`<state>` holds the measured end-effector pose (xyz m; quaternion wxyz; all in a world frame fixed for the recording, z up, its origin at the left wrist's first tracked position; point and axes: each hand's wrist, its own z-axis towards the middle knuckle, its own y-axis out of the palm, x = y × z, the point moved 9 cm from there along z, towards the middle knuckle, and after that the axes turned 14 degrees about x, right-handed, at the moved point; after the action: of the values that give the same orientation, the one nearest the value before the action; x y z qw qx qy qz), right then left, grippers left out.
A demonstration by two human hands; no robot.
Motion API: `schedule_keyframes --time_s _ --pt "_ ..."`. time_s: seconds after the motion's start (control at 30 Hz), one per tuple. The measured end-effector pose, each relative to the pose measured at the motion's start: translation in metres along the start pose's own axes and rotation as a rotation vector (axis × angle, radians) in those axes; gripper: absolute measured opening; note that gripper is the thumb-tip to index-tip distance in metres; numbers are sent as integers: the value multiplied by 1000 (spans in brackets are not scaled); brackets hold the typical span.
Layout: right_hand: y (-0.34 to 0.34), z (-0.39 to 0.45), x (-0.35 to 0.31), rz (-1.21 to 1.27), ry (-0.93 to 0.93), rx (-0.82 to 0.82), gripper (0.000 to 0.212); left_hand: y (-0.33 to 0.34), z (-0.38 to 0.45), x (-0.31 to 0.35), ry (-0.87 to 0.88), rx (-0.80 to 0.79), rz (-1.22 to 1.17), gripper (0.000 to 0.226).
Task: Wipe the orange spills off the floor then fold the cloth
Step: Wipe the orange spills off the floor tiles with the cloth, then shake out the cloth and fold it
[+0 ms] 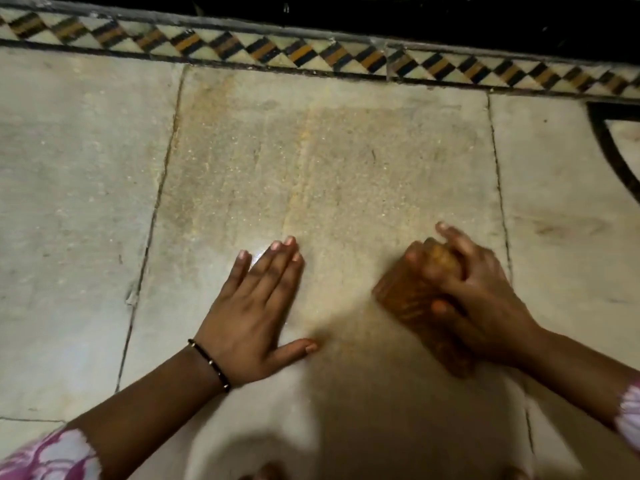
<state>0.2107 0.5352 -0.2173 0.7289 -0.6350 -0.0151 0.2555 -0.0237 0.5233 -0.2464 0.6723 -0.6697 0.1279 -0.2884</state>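
A pale stone floor slab point(242, 109) carries a faint orange smear point(304, 161) in streaks across its middle. My right hand point(474, 292) presses a bunched, orange-stained cloth point(405, 299) onto the slab at the lower right; the hand is blurred. My left hand point(256, 306) lies flat on the floor to the left of the cloth, fingers spread, holding nothing. A dark bead bracelet sits on the left wrist.
A patterned tile border point(311, 57) of black, orange and cream runs along the far edge, with a dark area beyond it. A black curved inlay point(609, 147) marks the floor at the right. Pink patterned sleeves show at both lower corners.
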Motion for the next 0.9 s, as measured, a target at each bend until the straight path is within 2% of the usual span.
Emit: schedule_keyframes --time_s 0.07,0.1,0.2,0.27,0.37,0.47,0.53,0.6,0.63,0.73,0.8,0.83,0.9 --pt "-9 15 39 41 315 114 67 2 16 0 54 -13 20 97" --pt "-9 21 44 9 362 125 70 2 23 -2 75 -16 28 98" --pt "-1 29 35 -112 219 122 61 4 36 -9 112 -63 48 108" --pt "-3 26 28 -99 117 146 51 5 39 -8 115 -109 72 113" --pt "0 22 18 -78 1 111 34 9 44 -5 142 -266 144 114" --pt "12 11 -23 -14 -208 -56 19 0 48 0 86 -463 261 108" --pt "11 2 -51 45 -288 -212 21 -16 62 2 -28 -527 307 88" --pt "-14 7 -61 133 -158 -275 22 -42 75 2 -206 -640 308 71" --pt "-36 13 -63 176 -66 -262 23 -59 82 3 -304 -645 285 66" --pt "-139 29 -66 313 179 -103 18 -141 94 36 -481 -608 144 59" --pt "-213 29 -69 493 406 9 33 -203 93 72 -574 -524 -67 55" --pt "-265 31 -76 581 522 85 34 -251 94 93 -636 -426 -204 52" --pt "-366 29 -101 617 656 177 22 -350 92 135 -749 -264 -523 51"
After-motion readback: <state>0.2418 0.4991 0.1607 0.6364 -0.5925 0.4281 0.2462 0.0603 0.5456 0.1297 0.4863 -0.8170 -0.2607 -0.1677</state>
